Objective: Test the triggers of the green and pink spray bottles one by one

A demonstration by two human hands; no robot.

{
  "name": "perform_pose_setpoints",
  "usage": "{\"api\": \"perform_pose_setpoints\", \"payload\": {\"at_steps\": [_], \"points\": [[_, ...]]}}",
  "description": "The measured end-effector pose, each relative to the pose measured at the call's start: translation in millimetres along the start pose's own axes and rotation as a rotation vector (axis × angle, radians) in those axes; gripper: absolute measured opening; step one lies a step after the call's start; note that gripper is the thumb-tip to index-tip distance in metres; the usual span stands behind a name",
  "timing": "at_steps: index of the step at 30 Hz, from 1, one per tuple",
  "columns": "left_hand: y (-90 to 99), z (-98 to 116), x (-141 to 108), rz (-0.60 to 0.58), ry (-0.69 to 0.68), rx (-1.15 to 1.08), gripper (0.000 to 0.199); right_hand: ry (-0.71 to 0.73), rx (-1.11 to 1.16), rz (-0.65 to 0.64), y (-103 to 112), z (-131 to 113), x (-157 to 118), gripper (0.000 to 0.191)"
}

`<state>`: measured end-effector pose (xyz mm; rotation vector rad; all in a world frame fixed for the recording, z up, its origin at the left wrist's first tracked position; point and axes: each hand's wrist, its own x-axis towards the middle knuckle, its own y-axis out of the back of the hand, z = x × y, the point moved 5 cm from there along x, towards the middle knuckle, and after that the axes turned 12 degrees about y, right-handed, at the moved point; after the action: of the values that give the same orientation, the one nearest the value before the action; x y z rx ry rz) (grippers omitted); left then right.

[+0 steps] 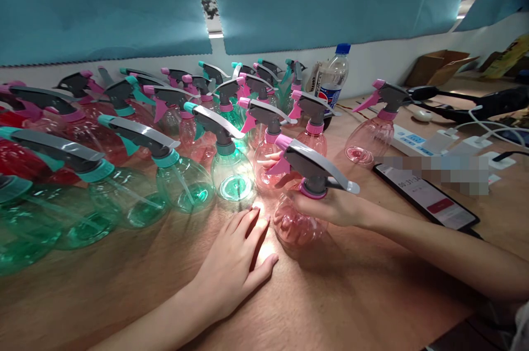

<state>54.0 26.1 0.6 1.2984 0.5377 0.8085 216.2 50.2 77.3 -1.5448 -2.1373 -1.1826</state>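
My right hand [314,202] is wrapped round the neck of a clear pink spray bottle [295,227] with a grey and pink trigger head. That bottle stands close to upright at the middle of the table. Just left of it, my left hand [237,254] lies on the table with its fingers spread, holding nothing. Beyond its fingertips stands a green spray bottle [232,177] with a teal collar. Another pink spray bottle [268,158] is right behind the one in my right hand, which partly covers it.
Several green and pink spray bottles fill the table's left and back. One pink bottle [370,139] stands apart at the right, near a phone [425,196], a power strip [411,139] and dark glasses [454,106]. A Pepsi bottle [333,78] is by the wall.
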Motion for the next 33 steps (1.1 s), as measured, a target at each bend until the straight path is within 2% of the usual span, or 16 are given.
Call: {"api": "perform_pose_setpoints", "payload": {"at_steps": [11,20,33], "points": [[1.2,0.4,0.4,-0.017,0.005,0.021,0.052,-0.001,-0.029,-0.004,-0.7,1.6,-1.3,0.018],[-0.1,-0.9,0.2,0.013,-0.007,0.011,0.051,0.012,-0.082,-0.012,4.7,-3.4,3.2,0.009],[1.7,-0.4,0.6,0.022,-0.016,-0.003,0.052,0.035,-0.096,-0.026,6.9,-12.6,7.3,0.015]]}}
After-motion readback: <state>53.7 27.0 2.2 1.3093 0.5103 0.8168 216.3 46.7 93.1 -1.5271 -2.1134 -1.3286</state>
